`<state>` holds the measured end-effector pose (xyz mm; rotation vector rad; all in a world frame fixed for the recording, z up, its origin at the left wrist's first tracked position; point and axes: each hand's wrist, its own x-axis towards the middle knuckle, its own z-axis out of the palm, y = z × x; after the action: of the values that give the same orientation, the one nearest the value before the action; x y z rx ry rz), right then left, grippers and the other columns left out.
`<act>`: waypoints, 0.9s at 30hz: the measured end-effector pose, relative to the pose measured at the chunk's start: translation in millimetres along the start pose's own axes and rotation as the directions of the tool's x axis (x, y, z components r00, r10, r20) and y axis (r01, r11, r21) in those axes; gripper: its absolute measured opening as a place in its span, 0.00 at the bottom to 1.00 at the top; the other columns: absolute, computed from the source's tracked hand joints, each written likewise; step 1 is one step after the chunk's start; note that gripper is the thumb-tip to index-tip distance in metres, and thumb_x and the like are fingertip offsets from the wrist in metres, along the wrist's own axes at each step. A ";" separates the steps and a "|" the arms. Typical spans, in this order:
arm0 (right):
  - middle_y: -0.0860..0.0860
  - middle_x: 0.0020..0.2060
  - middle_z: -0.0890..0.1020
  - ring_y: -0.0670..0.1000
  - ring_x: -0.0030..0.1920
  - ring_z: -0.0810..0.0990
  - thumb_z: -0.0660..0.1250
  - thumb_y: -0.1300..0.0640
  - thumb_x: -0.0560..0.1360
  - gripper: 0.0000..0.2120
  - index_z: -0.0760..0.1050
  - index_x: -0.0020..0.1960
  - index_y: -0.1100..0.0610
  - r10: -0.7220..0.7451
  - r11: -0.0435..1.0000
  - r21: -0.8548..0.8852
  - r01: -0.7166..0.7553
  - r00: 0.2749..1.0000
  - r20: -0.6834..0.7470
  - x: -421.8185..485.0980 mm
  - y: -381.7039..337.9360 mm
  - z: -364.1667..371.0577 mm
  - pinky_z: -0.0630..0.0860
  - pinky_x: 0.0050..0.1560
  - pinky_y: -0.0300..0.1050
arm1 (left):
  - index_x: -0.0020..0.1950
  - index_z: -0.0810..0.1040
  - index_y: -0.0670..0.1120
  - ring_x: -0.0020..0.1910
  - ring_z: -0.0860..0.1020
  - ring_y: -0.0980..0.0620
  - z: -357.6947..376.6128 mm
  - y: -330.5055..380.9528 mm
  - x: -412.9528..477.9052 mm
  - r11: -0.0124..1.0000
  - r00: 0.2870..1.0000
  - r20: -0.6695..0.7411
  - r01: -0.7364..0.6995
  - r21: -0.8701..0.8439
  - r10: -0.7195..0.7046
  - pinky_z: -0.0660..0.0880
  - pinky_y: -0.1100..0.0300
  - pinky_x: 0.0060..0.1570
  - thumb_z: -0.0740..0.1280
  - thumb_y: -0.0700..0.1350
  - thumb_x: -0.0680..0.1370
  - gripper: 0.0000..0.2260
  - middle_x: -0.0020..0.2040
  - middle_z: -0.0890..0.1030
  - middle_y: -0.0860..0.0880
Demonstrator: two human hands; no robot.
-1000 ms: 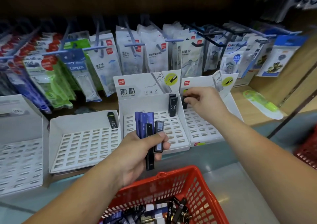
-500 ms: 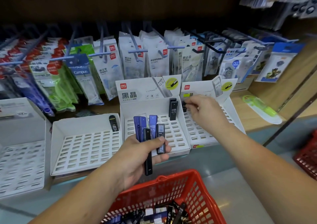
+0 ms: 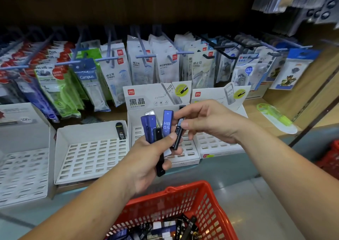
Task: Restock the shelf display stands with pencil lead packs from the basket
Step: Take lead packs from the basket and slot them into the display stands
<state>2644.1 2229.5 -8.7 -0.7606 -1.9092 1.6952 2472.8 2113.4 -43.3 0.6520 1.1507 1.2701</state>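
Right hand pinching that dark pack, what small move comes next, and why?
Probably draw the dark pack clear of the other packs in the left hand: the right hand pinches its top, and the white stand has open slots.

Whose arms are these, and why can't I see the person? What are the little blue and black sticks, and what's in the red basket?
There is no machine here. The arms belong to a person wearing a camera on their head, so the one picture looks down just as their eyes would. The left hand grips a bunch of lead packs. These are small flat cases of pencil leads, some blue and some black. The fingers of the right hand pinch the top of one dark pack in that bunch. In front are white display stands with slotted floors, and one of them holds a single black pack. Behind them, hanging packets sit on hooks. At the bottom, the red basket holds more packs.
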 end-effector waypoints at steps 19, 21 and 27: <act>0.50 0.38 0.85 0.52 0.39 0.86 0.72 0.69 0.76 0.14 0.81 0.43 0.50 -0.186 0.893 -0.435 -0.113 0.789 -0.585 11.7 48.0 -47.5 0.85 0.48 0.48 | 0.57 0.79 0.41 0.40 0.84 0.50 -4.0 -21.1 17.4 0.948 0.993 -0.079 -0.063 0.312 0.092 0.71 0.59 0.28 0.69 0.43 0.82 0.06 0.47 0.87 0.40; 0.47 0.37 0.85 0.50 0.39 0.85 0.73 0.68 0.75 0.15 0.82 0.42 0.47 -0.189 0.875 -0.470 -0.111 0.816 -0.546 13.3 50.5 -47.5 0.85 0.51 0.50 | 0.58 0.79 0.41 0.41 0.85 0.50 -3.7 -20.1 18.0 0.971 0.994 -0.091 -0.038 0.238 0.061 0.73 0.60 0.30 0.68 0.42 0.83 0.06 0.48 0.87 0.40; 0.49 0.45 0.80 0.50 0.47 0.80 0.72 0.67 0.77 0.09 0.87 0.52 0.56 -0.271 0.737 -0.658 -0.157 0.823 -0.500 23.0 54.5 -43.7 0.76 0.54 0.37 | 0.60 0.80 0.41 0.46 0.87 0.49 -4.8 -13.6 13.6 0.993 0.995 -0.104 0.023 0.112 -0.011 0.79 0.63 0.31 0.68 0.37 0.82 0.07 0.48 0.88 0.42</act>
<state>2661.8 2281.5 -57.7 -1.2812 -2.0290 0.5345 2472.3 2122.1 -61.1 0.6651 1.3183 1.2425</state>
